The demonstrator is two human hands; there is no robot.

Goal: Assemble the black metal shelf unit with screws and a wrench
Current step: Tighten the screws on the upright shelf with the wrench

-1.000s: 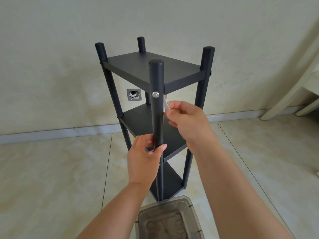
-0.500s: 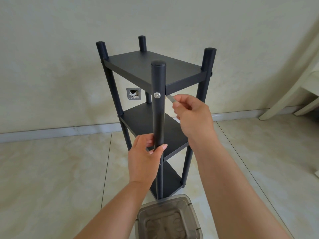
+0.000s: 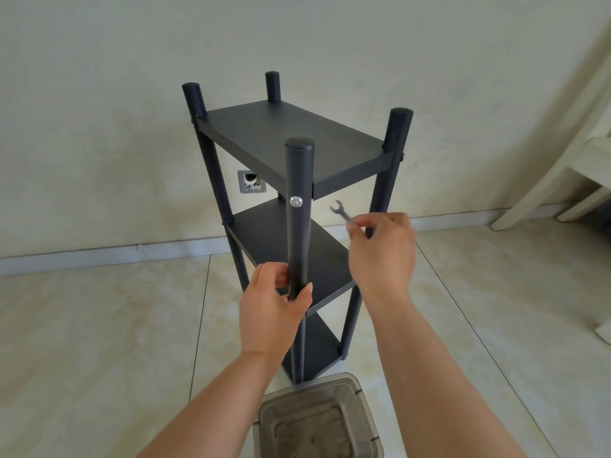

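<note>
Shelf unit [image 3: 291, 140] upright | left grip [image 3: 271, 312] wraps front post [image 3: 299, 219] | right grip [image 3: 383, 249] pinches wrench [image 3: 340, 212]

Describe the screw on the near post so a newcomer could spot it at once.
Start at the black shelf unit standing by the wall, then take its nearest post, which the left hand grips lower down. The screw sits on that post level with the top shelf's edge. It is the only shiny silver round head on the dark post; the wrench in the right hand is off it.
</note>
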